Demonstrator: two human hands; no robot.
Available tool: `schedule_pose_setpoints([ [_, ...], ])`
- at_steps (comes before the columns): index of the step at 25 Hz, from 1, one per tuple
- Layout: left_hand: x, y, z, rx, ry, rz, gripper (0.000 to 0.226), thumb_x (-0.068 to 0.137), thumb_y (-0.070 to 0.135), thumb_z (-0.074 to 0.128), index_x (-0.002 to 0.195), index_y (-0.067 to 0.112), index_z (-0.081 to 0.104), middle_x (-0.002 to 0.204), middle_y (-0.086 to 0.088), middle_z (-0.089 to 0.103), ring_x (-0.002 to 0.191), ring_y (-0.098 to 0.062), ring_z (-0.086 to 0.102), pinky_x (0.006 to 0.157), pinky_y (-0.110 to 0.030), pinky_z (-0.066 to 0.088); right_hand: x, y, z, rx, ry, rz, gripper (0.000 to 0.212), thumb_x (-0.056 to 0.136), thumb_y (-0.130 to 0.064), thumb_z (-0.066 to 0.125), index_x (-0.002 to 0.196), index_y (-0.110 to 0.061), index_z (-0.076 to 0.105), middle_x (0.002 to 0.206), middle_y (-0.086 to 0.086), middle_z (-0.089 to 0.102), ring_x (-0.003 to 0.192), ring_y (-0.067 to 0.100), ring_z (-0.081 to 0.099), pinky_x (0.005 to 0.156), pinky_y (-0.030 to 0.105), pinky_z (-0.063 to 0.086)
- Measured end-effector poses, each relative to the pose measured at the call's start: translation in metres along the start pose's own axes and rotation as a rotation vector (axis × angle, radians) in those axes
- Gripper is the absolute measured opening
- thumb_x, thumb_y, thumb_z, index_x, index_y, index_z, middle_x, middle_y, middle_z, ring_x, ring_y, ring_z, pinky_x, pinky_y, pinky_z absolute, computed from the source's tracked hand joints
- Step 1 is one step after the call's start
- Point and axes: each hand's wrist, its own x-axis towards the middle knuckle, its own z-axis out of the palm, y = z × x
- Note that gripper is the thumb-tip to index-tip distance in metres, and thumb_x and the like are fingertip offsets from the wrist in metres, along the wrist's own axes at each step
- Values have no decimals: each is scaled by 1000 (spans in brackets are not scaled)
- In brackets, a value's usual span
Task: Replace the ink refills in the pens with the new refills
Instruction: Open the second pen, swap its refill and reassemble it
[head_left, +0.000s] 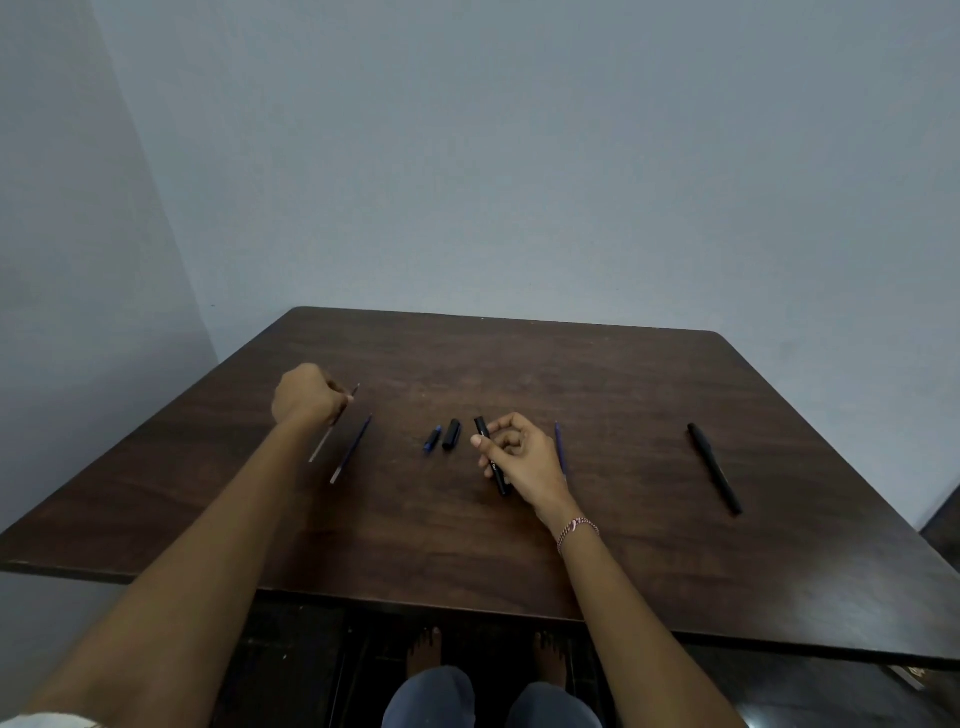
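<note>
- My left hand (304, 396) is clenched around a thin pale refill (332, 423), held slantwise just above the dark wooden surface (623, 395).
- A blue refill (352, 449) lies just beside it.
- My right hand (519, 460) grips a black pen barrel (491, 457) between thumb and fingers.
- A black cap (451, 434) and a small blue piece (431, 439) lie between my hands.
- Another blue refill (560, 447) shows behind my right hand.
- A whole black pen (714, 467) lies well apart, to the right.

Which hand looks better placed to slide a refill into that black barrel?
Probably the left hand: it already grips a thin refill, while the right hand holds the black barrel.
</note>
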Motion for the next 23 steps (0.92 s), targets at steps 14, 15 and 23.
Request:
schedule_pose_setpoints([
  [14, -6, -6, 17, 185, -36, -46, 18, 82, 21, 72, 84, 5, 63, 91, -14, 66, 83, -26, 61, 68, -36, 51, 3, 3, -2, -74, 49, -15, 18, 81, -33, 73, 83, -25, 57, 76, -4, 62, 73, 10, 62, 54, 20, 48],
  [15, -4, -7, 17, 172, -54, -52, 18, 82, 21, 71, 86, 5, 64, 91, -14, 67, 84, -26, 62, 71, -37, 52, 3, 3, -2, -75, 50, -17, 18, 81, -33, 73, 83, -26, 57, 76, -4, 62, 73, 10, 62, 54, 20, 48],
  [23, -6, 1, 22, -227, 124, 44, 21, 85, 27, 67, 90, 6, 69, 72, -4, 63, 67, -15, 58, 63, -29, 44, 2, 0, -2, -64, 50, -14, 18, 82, -32, 72, 85, -22, 57, 79, 0, 63, 73, 10, 61, 52, 18, 48],
])
